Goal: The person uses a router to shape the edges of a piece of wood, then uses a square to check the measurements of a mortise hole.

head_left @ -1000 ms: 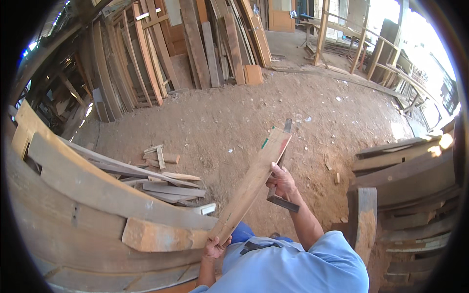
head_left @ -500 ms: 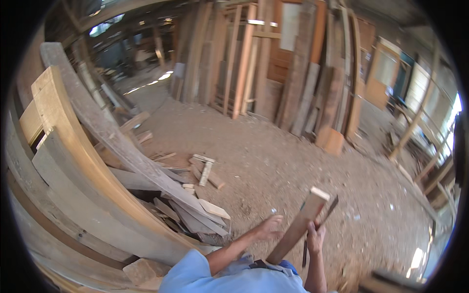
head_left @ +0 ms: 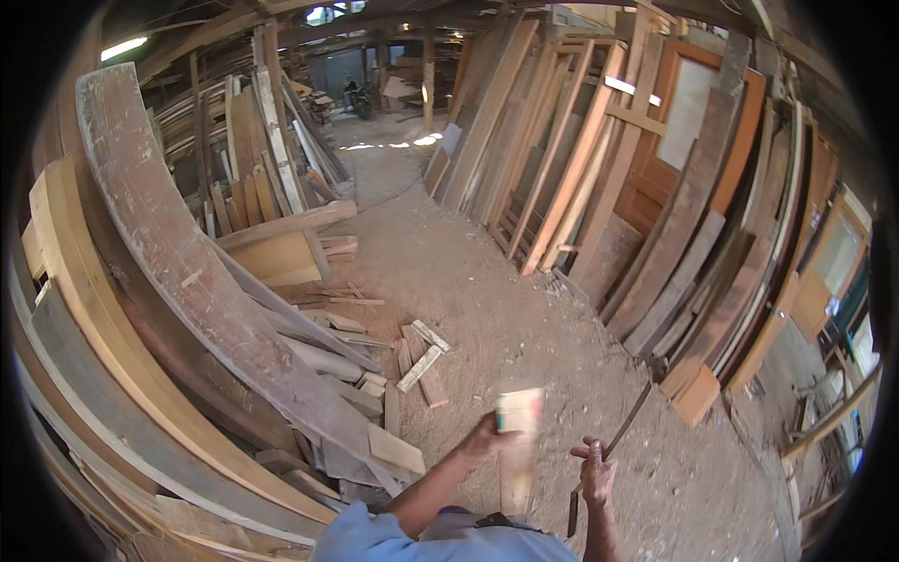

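Observation:
A short wooden board (head_left: 517, 473) stands upright in front of my body, its pale top end marked with green and red. My left hand (head_left: 485, 436) is closed around its left edge near the top. To the right, my right hand (head_left: 597, 476) holds a long, thin dark bar (head_left: 628, 421), which slants up to the right and shows again below the palm. One or two of that hand's fingers point out toward the board. Whether the bar is a tool is not clear. Motion blurs the board.
Long planks (head_left: 201, 262) lean in a stack close on my left. Scrap wood (head_left: 426, 356) lies on the dirt floor (head_left: 496, 318) ahead. Upright timbers and a glazed wooden door (head_left: 688, 117) line the right side. A motorcycle (head_left: 358, 99) stands far back.
My left hand, open and apart from the board before, now grips it. The board has left my right hand and moved left. My right hand keeps the bar. The view has turned left.

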{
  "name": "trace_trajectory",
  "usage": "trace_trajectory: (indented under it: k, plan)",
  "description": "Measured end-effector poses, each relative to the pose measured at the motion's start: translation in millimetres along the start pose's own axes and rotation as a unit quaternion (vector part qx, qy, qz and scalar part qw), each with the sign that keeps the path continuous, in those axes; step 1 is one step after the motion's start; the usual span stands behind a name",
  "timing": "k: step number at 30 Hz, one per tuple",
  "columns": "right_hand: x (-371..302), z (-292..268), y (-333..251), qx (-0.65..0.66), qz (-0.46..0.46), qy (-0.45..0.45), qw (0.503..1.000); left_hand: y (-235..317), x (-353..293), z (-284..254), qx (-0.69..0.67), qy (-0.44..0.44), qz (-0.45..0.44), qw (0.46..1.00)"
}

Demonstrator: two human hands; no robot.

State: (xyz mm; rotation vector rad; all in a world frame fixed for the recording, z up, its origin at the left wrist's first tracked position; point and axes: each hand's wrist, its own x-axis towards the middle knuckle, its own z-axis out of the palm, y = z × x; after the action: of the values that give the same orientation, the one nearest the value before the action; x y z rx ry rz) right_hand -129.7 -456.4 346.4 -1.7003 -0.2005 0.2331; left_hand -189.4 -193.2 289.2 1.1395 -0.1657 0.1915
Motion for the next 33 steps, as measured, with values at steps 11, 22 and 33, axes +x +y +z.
trace_trajectory:
  k: [11, 22, 33]
  plan:
    - [304.9, 58.4, 51.1, -0.265, 0.032, -0.162, 0.950, 36.7, 50.3, -128.9, -0.063, 0.311, 0.082, 0.945]
    - [517.8, -23.2, 303.9, -0.380, 0.268, -0.034, 0.885, -2.7, 369.0, -295.8, 0.459, 0.250, -0.024, 0.852]
    - [862.3, 52.0, 336.9, -0.261, 0.370, 0.002, 0.892, -9.2, 577.1, -558.1, 0.385, 0.459, -0.134, 0.789]
